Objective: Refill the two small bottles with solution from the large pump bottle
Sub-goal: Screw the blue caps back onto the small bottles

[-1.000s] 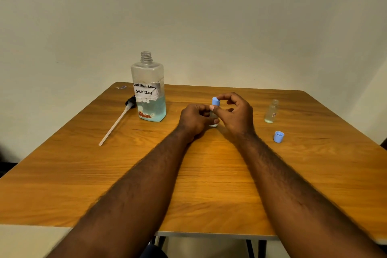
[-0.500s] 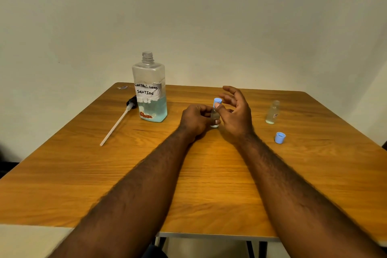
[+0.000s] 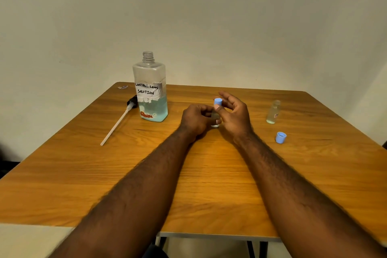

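Observation:
A small clear bottle [image 3: 215,117] stands mid-table, and my left hand [image 3: 195,120] is closed around its body. My right hand [image 3: 234,113] pinches the bottle's blue cap [image 3: 218,101] between thumb and fingers, at the bottle's neck. The large clear bottle [image 3: 150,90], labelled "Contact lens solution", stands open at the back left with blue liquid in its lower third. Its pump head with long white tube [image 3: 119,122] lies on the table to its left. A second small bottle [image 3: 273,112] stands uncapped at the right, and its blue cap [image 3: 280,137] lies in front of it.
The wooden table [image 3: 209,184] ends at a pale wall behind. A small scrap [image 3: 123,87] lies at the back left corner. The table's front edge runs under my forearms.
My right hand's fingers loosened and regripped on the blue cap atop the small bottle. The left hand kept its hold on the bottle body.

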